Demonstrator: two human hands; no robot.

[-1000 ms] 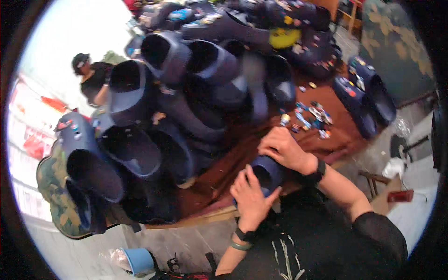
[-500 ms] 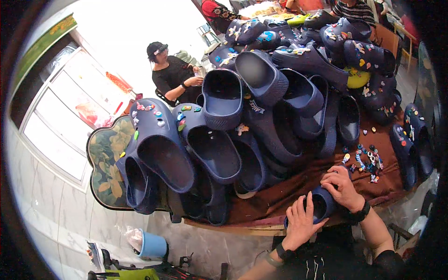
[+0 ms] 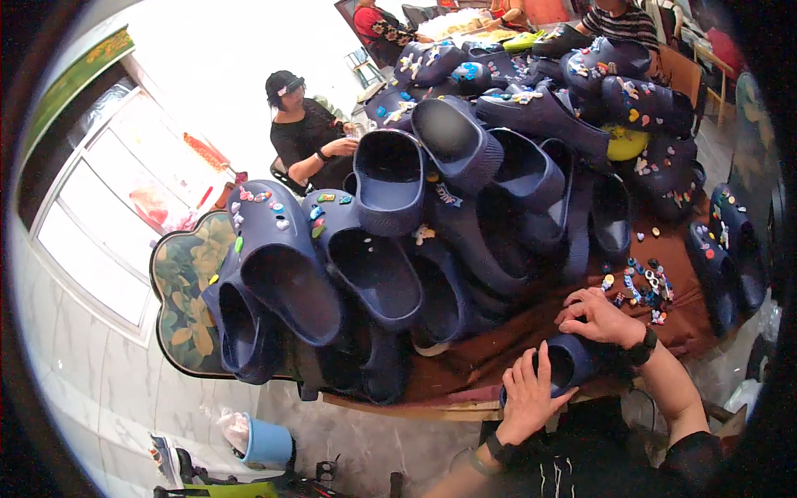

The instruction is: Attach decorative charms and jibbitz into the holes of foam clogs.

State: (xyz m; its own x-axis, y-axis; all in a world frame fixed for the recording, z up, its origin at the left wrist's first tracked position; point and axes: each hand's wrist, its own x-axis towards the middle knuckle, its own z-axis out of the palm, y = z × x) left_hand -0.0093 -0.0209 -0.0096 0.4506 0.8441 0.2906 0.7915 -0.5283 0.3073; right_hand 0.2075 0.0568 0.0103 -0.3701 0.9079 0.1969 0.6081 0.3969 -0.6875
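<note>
A navy blue clog [image 3: 564, 363] lies at the front edge of the brown cloth, just before me. My left hand [image 3: 530, 397] grips its heel end, thumb on the near side and fingers across the opening. Over the toe end is my right hand [image 3: 604, 320], its fingers bent and the thumb drawn toward them in a pinch. Whatever may be between those fingertips is too small to make out. Just beyond my right hand lies a loose cluster of small colourful shoe charms [image 3: 639, 286].
A big pile of navy clogs [image 3: 378, 274], several with charms, covers the table's left and back. A pair of decorated clogs [image 3: 712, 261] lies at the right. A blue bin [image 3: 267, 440] stands on the floor. A person in black [image 3: 303, 137] sits across the table.
My right hand has shifted slightly left and lifted a little from the clog's toe. My left hand keeps its grip on the clog. The whole view has turned slightly.
</note>
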